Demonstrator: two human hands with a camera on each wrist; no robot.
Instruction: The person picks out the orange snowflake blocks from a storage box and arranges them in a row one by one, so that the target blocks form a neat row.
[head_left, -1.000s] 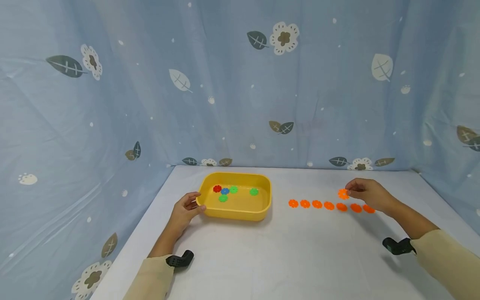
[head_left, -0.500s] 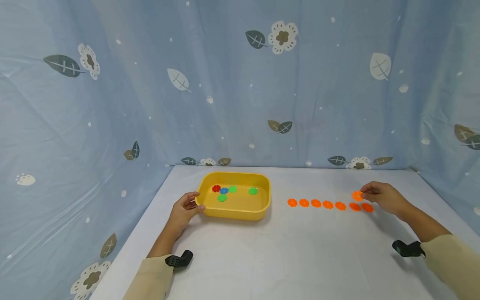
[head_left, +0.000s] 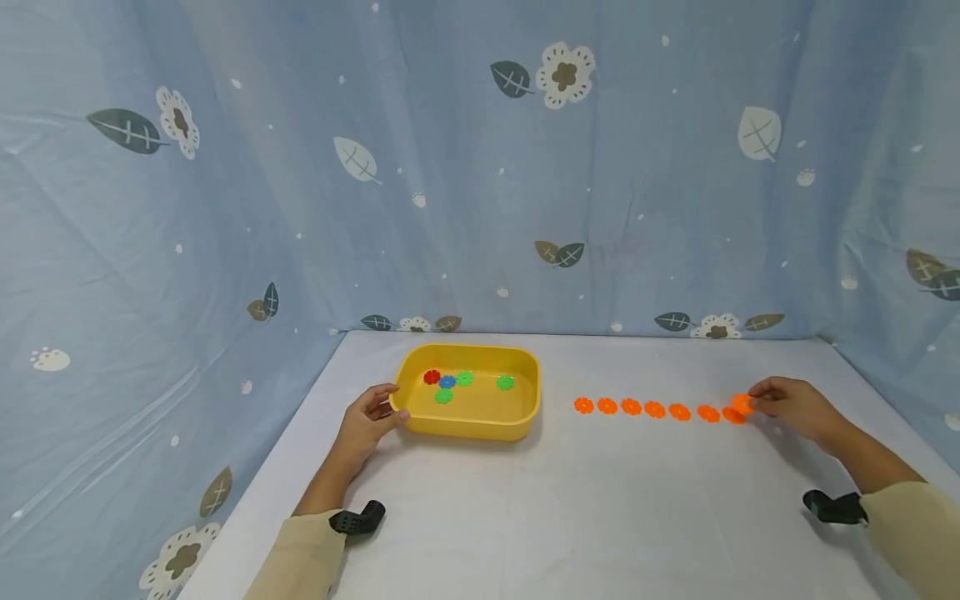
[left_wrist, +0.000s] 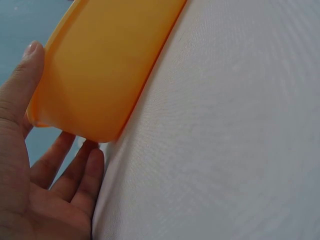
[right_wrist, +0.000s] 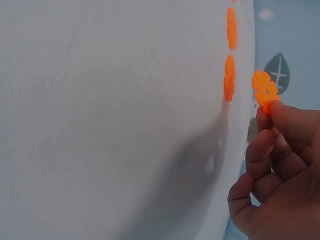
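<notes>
An orange flower-shaped disc (right_wrist: 265, 89) is pinched between the thumb and index finger of my right hand (head_left: 797, 406), held above the table. Just below it, at the right end of a row of several orange flower discs (head_left: 655, 409), lies the nearest disc (right_wrist: 229, 78). My left hand (head_left: 364, 425) grips the left end of a yellow plastic basin (left_wrist: 107, 65), thumb at its near corner and fingers against the end wall. Inside the basin are a red disc (head_left: 432, 377), a blue disc (head_left: 447, 382) and several green discs (head_left: 506, 382).
A white cloth (head_left: 540, 517) covers the table. Behind and to the sides hangs a blue curtain (head_left: 450, 167) printed with leaves and flowers. A black wrist device (head_left: 358, 518) sits on the left sleeve, another wrist device (head_left: 834, 507) on the right.
My right hand has moved right along the row with the orange disc, from above its middle-right part to its right end. The left hand stays on the basin.
</notes>
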